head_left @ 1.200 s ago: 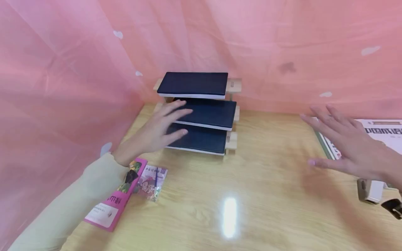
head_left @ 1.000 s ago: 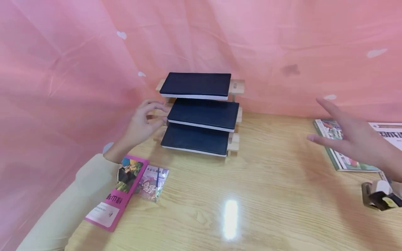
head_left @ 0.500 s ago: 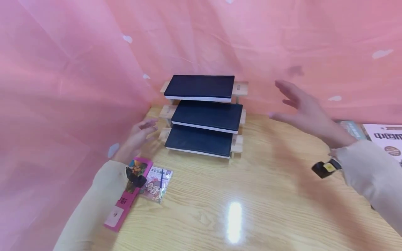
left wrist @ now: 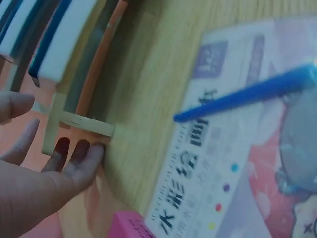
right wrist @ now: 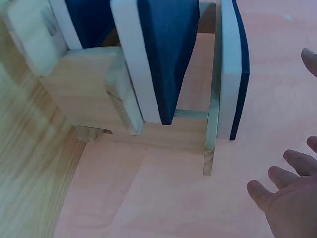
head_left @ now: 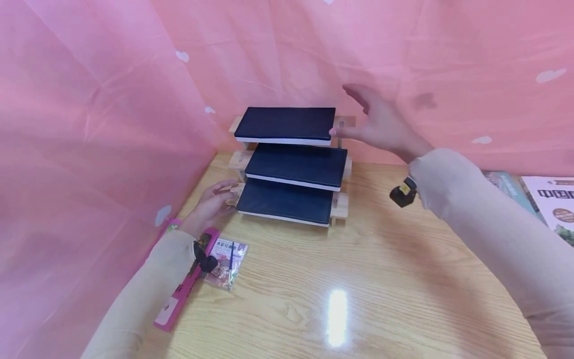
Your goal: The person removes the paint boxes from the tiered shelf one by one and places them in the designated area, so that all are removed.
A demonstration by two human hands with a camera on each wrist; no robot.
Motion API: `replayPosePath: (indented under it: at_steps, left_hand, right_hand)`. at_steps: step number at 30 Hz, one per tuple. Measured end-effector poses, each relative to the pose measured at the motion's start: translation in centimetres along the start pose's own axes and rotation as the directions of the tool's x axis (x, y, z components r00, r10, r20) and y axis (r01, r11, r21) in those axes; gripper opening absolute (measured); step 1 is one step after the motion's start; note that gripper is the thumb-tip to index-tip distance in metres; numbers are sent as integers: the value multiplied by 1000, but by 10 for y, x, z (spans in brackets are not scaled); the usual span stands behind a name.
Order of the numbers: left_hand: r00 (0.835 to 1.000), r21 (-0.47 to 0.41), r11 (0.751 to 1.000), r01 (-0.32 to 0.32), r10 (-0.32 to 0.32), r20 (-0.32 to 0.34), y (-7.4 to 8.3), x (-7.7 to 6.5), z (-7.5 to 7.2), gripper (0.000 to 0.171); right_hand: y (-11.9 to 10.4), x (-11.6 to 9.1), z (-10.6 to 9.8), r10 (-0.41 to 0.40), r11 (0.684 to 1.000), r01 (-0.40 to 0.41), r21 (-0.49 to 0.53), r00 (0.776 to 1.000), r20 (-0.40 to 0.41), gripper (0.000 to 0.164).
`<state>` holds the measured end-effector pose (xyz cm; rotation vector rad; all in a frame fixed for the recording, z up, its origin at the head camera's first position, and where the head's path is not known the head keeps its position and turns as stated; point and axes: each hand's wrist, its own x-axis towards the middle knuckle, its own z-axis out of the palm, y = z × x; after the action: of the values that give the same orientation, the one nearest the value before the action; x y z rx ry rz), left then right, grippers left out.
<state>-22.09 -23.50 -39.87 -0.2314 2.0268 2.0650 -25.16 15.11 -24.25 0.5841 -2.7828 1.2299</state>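
Observation:
A three-tier wooden rack (head_left: 339,204) stands on the table, with a dark blue-topped, white-edged slab, like a notebook, on each tier: the top slab (head_left: 285,123), middle slab (head_left: 297,166) and bottom slab (head_left: 285,200). My left hand (head_left: 210,205) is at the rack's lower left end. Its loosely bent fingers (left wrist: 91,161) lie close against the wooden end piece (left wrist: 53,124); whether they touch it is unclear. Beside the top tier's right end hangs my right hand (head_left: 381,122), thumb and fingers spread. In the right wrist view its fingers (right wrist: 287,183) are apart from the wood.
A pink long box (head_left: 179,294) and a bagged picture booklet (head_left: 226,264) with a blue stick (left wrist: 242,94) lie at the front left, under and beside the left forearm. Books (head_left: 551,197) lie at the far right. Pink cloth (head_left: 287,50) rises behind and left.
The right hand has swung left from above the books to the rack's top right. My left hand has drawn back from the slabs, then come down to the rack's lower left end.

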Motion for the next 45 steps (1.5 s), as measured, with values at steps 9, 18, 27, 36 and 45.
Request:
replayPosePath:
  at_steps: [9,18,27,36,45]
  left_hand:
    - [1000,-8,1000,-5,5,-12,-16,3,-2,45]
    - [1000,-23,1000,-17,16,-12,-18,4,5,42]
    - [1000,-30,999,-22,23,22,-19,6,5,41]
    - [999,-18,999,-37,37,33,-19,6,3,42]
    - [994,-48,994,-94,96,43,-18,2,1,44]
  right_hand:
    - [-4,29,23,47,999,-48,2,996,81,95]
    - [2,50,29,31,998,-22,-65,991,131,94]
    - [11,56,31,-7,989,42,-143,972,233,94]
    - [13,59,34,-44,967,103,-234,969,244,93]
    - [8,57,43,-68,933,117,-341,986,153,94]
